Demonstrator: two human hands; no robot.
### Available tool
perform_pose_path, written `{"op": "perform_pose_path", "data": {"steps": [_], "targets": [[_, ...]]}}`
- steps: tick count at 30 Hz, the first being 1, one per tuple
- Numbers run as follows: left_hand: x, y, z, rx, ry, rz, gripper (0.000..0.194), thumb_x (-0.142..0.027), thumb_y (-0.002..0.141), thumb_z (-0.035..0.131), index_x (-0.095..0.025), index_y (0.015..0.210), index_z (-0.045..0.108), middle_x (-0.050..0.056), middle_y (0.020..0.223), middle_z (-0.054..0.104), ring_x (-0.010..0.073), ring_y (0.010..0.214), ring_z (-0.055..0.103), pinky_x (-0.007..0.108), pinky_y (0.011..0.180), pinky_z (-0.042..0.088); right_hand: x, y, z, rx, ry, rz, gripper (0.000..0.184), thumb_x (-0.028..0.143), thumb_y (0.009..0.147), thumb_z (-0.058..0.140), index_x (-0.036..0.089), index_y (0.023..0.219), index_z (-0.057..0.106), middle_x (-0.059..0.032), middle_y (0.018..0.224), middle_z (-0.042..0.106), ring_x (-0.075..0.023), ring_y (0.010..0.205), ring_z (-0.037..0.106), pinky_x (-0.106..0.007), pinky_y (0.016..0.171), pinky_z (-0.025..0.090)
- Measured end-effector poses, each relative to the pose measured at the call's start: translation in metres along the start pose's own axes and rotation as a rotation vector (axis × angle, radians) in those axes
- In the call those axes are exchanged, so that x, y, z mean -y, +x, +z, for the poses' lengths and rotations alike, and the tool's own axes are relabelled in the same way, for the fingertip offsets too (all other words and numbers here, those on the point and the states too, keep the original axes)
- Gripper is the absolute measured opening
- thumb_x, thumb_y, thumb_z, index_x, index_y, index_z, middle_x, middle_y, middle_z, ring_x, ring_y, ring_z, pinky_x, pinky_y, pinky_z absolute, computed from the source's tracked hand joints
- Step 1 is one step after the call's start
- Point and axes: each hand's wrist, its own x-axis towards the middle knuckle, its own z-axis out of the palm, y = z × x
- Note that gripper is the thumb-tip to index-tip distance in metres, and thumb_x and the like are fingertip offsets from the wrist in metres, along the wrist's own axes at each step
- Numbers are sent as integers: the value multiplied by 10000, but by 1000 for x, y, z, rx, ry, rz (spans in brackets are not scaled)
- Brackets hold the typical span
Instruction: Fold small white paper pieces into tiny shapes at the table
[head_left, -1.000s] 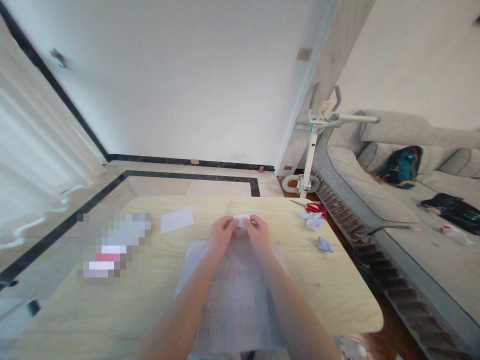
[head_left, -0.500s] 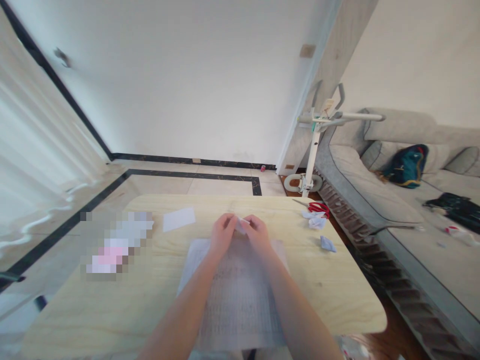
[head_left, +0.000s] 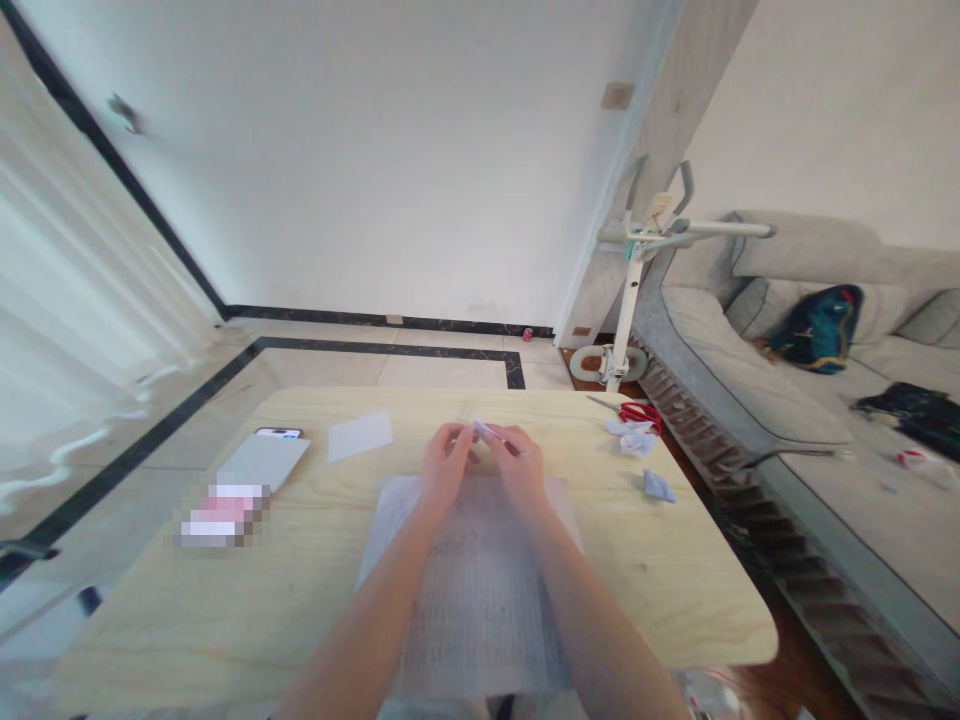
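Between my fingertips is a small piece of white paper [head_left: 487,431], seen almost edge-on. My left hand [head_left: 448,462] pinches its left end, with thumb and fingers close together. On the other side my right hand [head_left: 520,465] grips the paper between thumb and index finger. Both hands hover over the far edge of a large printed sheet [head_left: 480,600], which my forearms partly cover. A white paper rectangle [head_left: 360,437] lies flat to the left of my hands.
On the wooden table [head_left: 652,600] at right lie red-handled scissors [head_left: 637,414], crumpled paper scraps [head_left: 636,442] and a small folded paper piece [head_left: 659,486]. At left are a phone [head_left: 279,434] and a grey flat object [head_left: 266,462], partly blurred out. A sofa [head_left: 750,350] stands at right.
The paper in my fingers has turned from showing its broad white face to a thin, tilted edge. My hands stay in nearly the same place; the view has shifted slightly.
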Motion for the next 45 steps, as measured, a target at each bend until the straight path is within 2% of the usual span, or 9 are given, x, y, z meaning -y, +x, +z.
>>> {"op": "perform_pose_path", "data": {"steps": [3, 8, 11, 15, 17, 31, 38, 45], "targets": [[0, -1, 1, 63, -11, 13, 314, -437, 812, 518, -146, 903, 592, 68, 851, 653, 153, 698, 636, 228, 545, 490, 2, -3, 2, 38, -104, -85, 214, 289, 786, 581, 218, 938, 715, -39, 804, 589, -117, 590, 511, -252, 564, 437], [2, 4, -1, -35, 72, 66, 207, -327, 795, 540, -146, 869, 607, 71, 843, 669, 172, 794, 630, 280, 709, 507, 6, -7, 4, 101, -150, -149, 261, 217, 740, 601, 202, 988, 681, -43, 873, 532, -104, 599, 513, -243, 550, 451], [1, 5, -3, -48, 78, 28, 186, -288, 787, 528, -144, 878, 602, 69, 803, 678, 176, 743, 636, 288, 665, 514, 9, -8, 2, 99, -139, -169, 244, 219, 759, 582, 196, 987, 665, -37, 867, 539, -102, 601, 508, -241, 549, 444], [-3, 2, -2, -4, 7, -85, 211, -304, 787, 514, -148, 915, 574, 52, 749, 675, 163, 614, 628, 269, 536, 507, 7, -5, -1, -14, -176, -132, 319, 229, 776, 563, 181, 1086, 621, -30, 843, 559, -100, 572, 482, -248, 552, 440], [-4, 1, 0, 20, -16, -108, 224, -326, 785, 516, -154, 921, 565, 40, 731, 668, 153, 576, 617, 255, 498, 497, 5, -4, -1, -23, -195, -121, 339, 239, 778, 561, 180, 1107, 617, -34, 842, 572, -104, 575, 483, -252, 562, 446], [-7, 0, -1, -46, 116, -17, 189, -301, 781, 478, -152, 766, 594, 4, 609, 586, 122, 528, 538, 212, 486, 438, 3, -6, 3, 24, -289, -165, 344, 249, 819, 519, 202, 1142, 625, -65, 905, 635, -127, 609, 531, -263, 582, 467], [-5, 0, -2, -49, 127, -10, 175, -281, 779, 471, -154, 760, 590, 11, 609, 590, 131, 543, 558, 212, 487, 434, -1, -9, 4, 76, -395, -218, 432, 261, 841, 491, 209, 1267, 538, -100, 984, 645, -185, 774, 588, -314, 697, 497], [-3, 1, -4, -73, 144, 19, 142, -248, 760, 468, -167, 696, 566, -13, 563, 549, 122, 510, 534, 207, 481, 404, -1, -10, 4, 136, -425, -209, 463, 306, 865, 461, 215, 1318, 482, -93, 950, 666, -186, 732, 598, -318, 688, 496]]}}
